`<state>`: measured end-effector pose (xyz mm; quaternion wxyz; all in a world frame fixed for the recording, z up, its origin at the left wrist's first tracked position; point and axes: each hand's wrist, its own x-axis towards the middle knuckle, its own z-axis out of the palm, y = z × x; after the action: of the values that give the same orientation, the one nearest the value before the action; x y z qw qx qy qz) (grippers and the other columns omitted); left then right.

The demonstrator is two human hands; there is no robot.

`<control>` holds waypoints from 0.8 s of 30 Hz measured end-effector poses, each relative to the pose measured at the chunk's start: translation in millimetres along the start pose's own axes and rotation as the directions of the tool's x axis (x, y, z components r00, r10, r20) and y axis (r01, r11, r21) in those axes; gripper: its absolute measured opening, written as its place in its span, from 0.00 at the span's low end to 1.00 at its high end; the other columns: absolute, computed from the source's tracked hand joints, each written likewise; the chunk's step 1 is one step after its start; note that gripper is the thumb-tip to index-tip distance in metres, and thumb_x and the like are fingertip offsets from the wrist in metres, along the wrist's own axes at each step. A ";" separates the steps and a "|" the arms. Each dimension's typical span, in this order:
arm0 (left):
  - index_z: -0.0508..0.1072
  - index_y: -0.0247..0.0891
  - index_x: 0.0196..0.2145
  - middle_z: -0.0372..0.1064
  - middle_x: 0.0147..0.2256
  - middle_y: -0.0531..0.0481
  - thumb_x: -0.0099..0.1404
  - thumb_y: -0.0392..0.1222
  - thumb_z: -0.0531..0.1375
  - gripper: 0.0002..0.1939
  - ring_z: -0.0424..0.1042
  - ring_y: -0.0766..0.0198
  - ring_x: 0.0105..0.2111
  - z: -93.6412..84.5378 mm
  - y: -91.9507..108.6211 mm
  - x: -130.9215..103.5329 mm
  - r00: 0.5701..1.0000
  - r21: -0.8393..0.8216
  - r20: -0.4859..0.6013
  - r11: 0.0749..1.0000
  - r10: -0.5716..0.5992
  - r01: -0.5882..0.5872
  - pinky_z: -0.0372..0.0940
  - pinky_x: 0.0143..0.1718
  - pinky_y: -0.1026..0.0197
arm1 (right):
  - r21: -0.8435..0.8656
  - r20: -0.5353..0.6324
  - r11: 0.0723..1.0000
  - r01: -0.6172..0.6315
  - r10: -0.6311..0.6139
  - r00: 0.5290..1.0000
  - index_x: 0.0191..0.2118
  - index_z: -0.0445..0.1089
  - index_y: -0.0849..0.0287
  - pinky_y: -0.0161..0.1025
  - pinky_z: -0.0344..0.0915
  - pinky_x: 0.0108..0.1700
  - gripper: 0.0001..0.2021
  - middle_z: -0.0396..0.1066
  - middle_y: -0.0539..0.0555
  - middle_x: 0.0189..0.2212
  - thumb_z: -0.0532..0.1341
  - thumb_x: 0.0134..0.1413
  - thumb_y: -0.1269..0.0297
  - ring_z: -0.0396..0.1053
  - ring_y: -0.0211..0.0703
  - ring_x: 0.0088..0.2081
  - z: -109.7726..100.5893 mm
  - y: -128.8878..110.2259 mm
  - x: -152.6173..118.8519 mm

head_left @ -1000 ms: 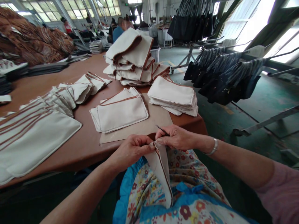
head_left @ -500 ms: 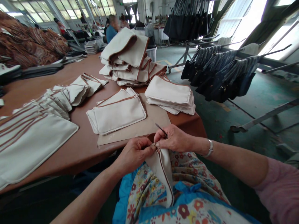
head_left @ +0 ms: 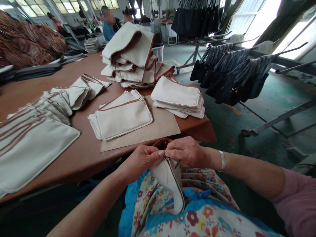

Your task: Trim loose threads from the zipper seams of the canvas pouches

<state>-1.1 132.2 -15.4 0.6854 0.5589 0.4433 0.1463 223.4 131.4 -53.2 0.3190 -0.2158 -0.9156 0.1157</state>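
A white fabric piece with brown edging (head_left: 170, 184) hangs down over the flowered apron (head_left: 197, 217). My left hand (head_left: 144, 161) pinches its top edge between thumb and fingers. Right beside it, my right hand (head_left: 186, 152) is closed at the same edge, its fingertips meeting those of the left. A thin dark tool (head_left: 177, 164) sticks out below the right hand's curled fingers. Beyond both hands, a small stack of white pieces (head_left: 123, 118) lies partly on a tan sheet (head_left: 163, 123) at the table's edge.
The brown table (head_left: 86, 144) also bears a fanned row of white pieces (head_left: 44, 144), a tall pile (head_left: 133, 62) and a neat stack (head_left: 177, 95). On the right stands a metal rack with dark bags (head_left: 229, 79). A person in blue (head_left: 108, 30) is far behind.
My right hand has turned over, and the thin tool that pointed up and left now points downward beneath its fingers. The camera view has shifted slightly.
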 end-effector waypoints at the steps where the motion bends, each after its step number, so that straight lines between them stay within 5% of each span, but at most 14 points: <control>1: 0.73 0.30 0.31 0.64 0.24 0.51 0.64 0.57 0.59 0.23 0.58 0.69 0.23 0.3 0.8 -0.6 1.000 0.029 0.010 1.000 0.007 -0.008 0.53 0.25 0.66 | 0.010 -0.001 1.000 0.007 -0.007 1.000 0.43 0.70 0.61 0.35 0.63 0.36 0.10 0.72 0.57 0.35 0.53 0.61 0.71 0.67 0.40 0.35 0.9 -0.2 -1.7; 3: 0.73 0.31 0.32 0.62 0.25 0.52 0.65 0.55 0.58 0.21 0.56 0.69 0.24 0.5 3.3 -2.3 0.999 0.107 0.033 0.993 0.037 -0.041 0.52 0.25 0.66 | 0.132 -0.015 0.990 -0.043 0.046 0.999 0.42 0.69 0.61 0.35 0.63 0.37 0.08 0.72 0.58 0.34 0.54 0.61 0.69 0.67 0.40 0.36 -0.6 -2.7 -2.4; 5: 0.73 0.31 0.33 0.62 0.27 0.52 0.67 0.53 0.57 0.19 0.56 0.69 0.26 0.4 6.5 -4.3 0.996 0.194 0.047 0.977 0.075 -0.083 0.51 0.25 0.67 | 0.333 0.014 0.915 -0.228 0.237 0.971 0.43 0.68 0.62 0.34 0.63 0.35 0.09 0.71 0.56 0.32 0.56 0.62 0.63 0.67 0.38 0.33 -6.9 -6.1 0.6; 7: 0.73 0.31 0.34 0.63 0.28 0.52 0.67 0.52 0.56 0.18 0.56 0.69 0.27 0.6 10.2 -5.8 0.994 0.262 0.049 0.959 0.097 -0.107 0.52 0.26 0.67 | 0.499 0.155 0.731 -0.467 0.455 0.877 0.44 0.67 0.63 0.31 0.60 0.29 0.15 0.68 0.52 0.29 0.53 0.65 0.56 0.62 0.34 0.27 -16.7 -7.3 6.6; 9: 0.73 0.32 0.34 0.63 0.28 0.52 0.67 0.50 0.56 0.17 0.57 0.68 0.27 1.8 14.5 -6.5 0.992 0.323 0.048 0.938 0.113 -0.122 0.53 0.26 0.67 | 0.556 0.336 0.571 -0.604 0.510 0.792 0.40 0.68 0.65 0.30 0.54 0.25 0.21 0.64 0.49 0.26 0.50 0.66 0.51 0.56 0.30 0.23 -27.0 -4.7 14.2; 13: 0.73 0.33 0.30 0.64 0.27 0.52 0.66 0.46 0.57 0.14 0.60 0.67 0.28 7.1 22.8 -7.2 0.977 0.447 0.027 0.871 0.212 -0.201 0.57 0.28 0.67 | 0.552 0.543 0.523 -0.650 0.367 0.756 0.29 0.68 0.66 0.29 0.48 0.25 0.20 0.54 0.45 0.21 0.58 0.60 0.51 0.48 0.29 0.23 -38.7 5.6 27.2; 17: 0.72 0.34 0.30 0.64 0.27 0.52 0.66 0.45 0.57 0.13 0.60 0.67 0.28 9.2 22.9 -8.3 0.959 0.508 -0.019 0.829 0.284 -0.235 0.57 0.30 0.67 | 0.583 0.524 0.535 -0.612 0.328 0.786 0.30 0.70 0.67 0.29 0.49 0.26 0.15 0.57 0.45 0.21 0.62 0.56 0.57 0.51 0.29 0.24 -33.7 8.7 29.0; 24: 0.74 0.30 0.41 0.71 0.34 0.46 0.61 0.50 0.63 0.19 0.66 0.64 0.31 -14.2 14.1 -7.0 0.978 0.001 0.204 0.999 0.043 -0.044 0.60 0.32 0.65 | 0.634 0.447 0.479 -0.607 0.414 0.793 0.29 0.68 0.67 0.29 0.49 0.25 0.17 0.57 0.46 0.21 0.61 0.55 0.55 0.51 0.29 0.24 -23.0 8.2 15.9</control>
<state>-11.9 141.0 0.6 0.7225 0.5823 0.3586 0.1020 229.4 147.8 -29.8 0.2192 -0.3128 -0.7049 0.5976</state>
